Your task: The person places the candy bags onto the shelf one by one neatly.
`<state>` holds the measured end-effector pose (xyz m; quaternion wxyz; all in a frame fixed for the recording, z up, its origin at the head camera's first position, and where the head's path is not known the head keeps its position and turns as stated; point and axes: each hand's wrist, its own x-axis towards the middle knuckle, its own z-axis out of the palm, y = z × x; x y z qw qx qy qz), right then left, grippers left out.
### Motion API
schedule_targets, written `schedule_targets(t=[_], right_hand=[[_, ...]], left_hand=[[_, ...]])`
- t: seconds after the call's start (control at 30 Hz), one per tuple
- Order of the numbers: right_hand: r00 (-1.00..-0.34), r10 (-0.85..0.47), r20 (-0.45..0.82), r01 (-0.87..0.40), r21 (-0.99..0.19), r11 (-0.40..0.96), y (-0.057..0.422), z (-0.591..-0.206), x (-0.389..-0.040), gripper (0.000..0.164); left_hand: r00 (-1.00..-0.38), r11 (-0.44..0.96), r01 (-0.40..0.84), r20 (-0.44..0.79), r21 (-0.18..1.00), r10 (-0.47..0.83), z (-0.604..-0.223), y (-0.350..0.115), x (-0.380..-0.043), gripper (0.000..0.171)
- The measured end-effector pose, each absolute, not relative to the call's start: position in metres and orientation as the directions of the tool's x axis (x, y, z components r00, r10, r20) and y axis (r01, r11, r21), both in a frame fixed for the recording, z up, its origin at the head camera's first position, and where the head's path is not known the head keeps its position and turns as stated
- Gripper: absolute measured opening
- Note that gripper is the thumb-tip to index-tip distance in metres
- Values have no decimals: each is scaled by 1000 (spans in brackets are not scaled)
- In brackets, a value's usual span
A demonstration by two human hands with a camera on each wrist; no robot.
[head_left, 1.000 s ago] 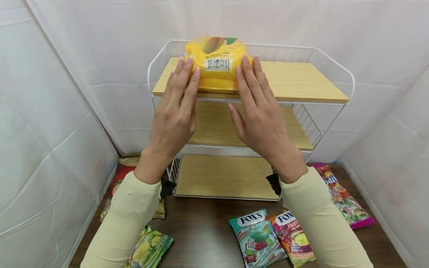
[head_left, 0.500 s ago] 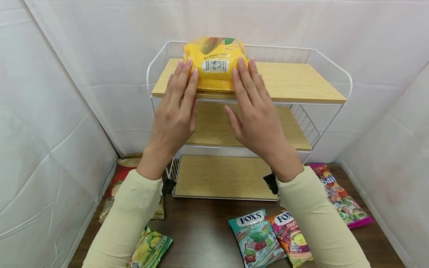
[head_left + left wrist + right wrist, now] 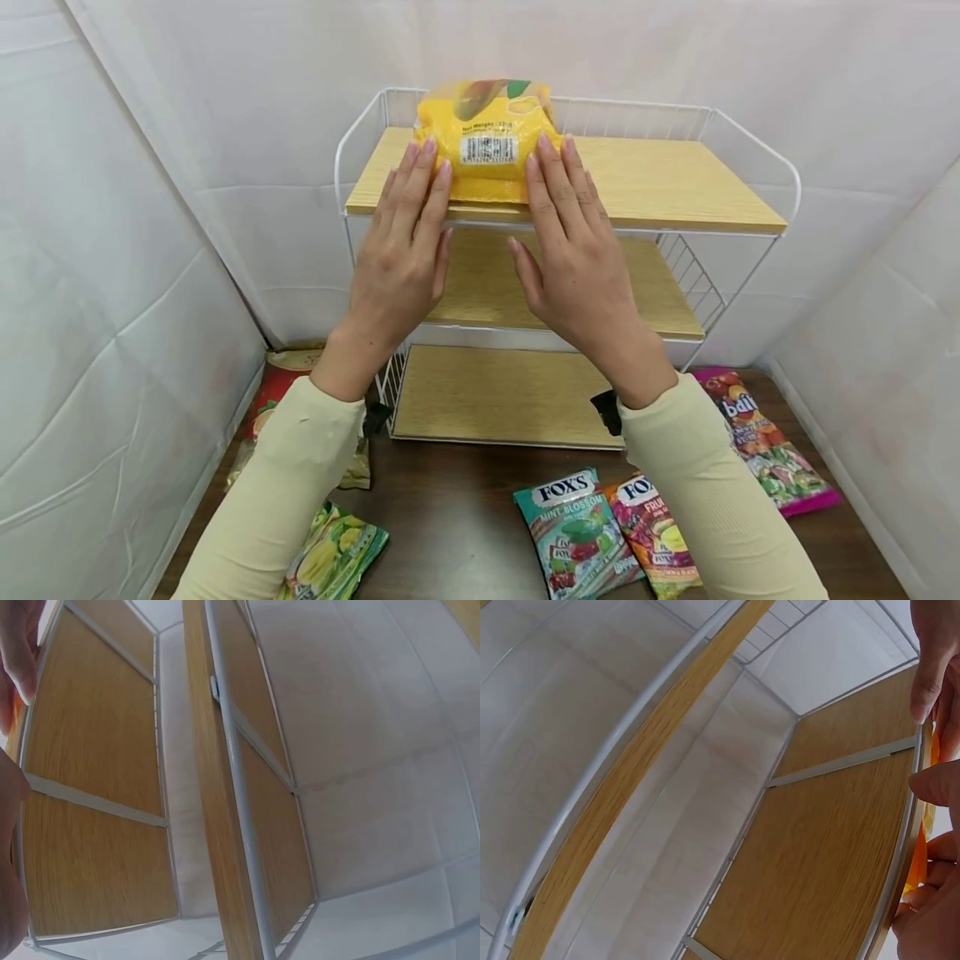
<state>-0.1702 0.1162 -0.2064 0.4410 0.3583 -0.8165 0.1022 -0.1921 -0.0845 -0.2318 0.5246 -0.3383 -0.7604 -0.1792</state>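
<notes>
A yellow plastic pack (image 3: 487,185) with a mango picture and a barcode lies at the front of the top shelf, left of its middle. My left hand (image 3: 397,254) rests its straight fingers against the pack's left side. On the right side, my right hand (image 3: 581,262) touches it likewise with straight fingers. Both thumbs stand away from the pack, below the shelf's front edge. In the right wrist view, orange-yellow wrapping (image 3: 917,862) shows beyond the shelf edge beside the fingers. Only parts of the hands appear in the wrist views.
A white wire rack holds three wooden boards: the top shelf (image 3: 675,183), the middle shelf (image 3: 480,292) and the bottom shelf (image 3: 510,396). On the dark table (image 3: 442,525) lie a teal candy bag (image 3: 577,533), an orange-red candy bag (image 3: 656,533), a pink-edged bag (image 3: 772,450), a green-yellow bag (image 3: 333,554) and a red bag (image 3: 277,383).
The pack has shifted very slightly left on the top shelf, and the right fingers have moved with it. Fingertips of both hands sit a little lower. The head view has shifted slightly.
</notes>
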Motion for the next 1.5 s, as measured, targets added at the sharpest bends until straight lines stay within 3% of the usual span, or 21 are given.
schedule_targets(t=[0.5, 0.93, 1.13, 1.37, 1.5], right_hand=[[-347, -501, 793, -665, 169, 728, 115, -208, -169, 63], [-358, -463, 811, -719, 76, 691, 110, -208, -171, 61], [-301, -402, 865, -760, 36, 648, 104, -214, -168, 60], [-176, -275, 945, -850, -5, 527, 86, -230, -148, 51], [-171, -292, 941, -874, -9, 485, 76, -246, -136, 46]], left_hand=[[-228, 699, 712, 923, -59, 310, -233, -85, -190, 46], [-276, 709, 698, 874, -103, 399, -228, -101, -187, 53], [-272, 696, 711, 876, -96, 399, -231, -105, -182, 53], [-225, 631, 776, 932, -5, 284, -252, -110, -160, 50], [-256, 626, 776, 945, 73, 206, -271, -116, -141, 48]])
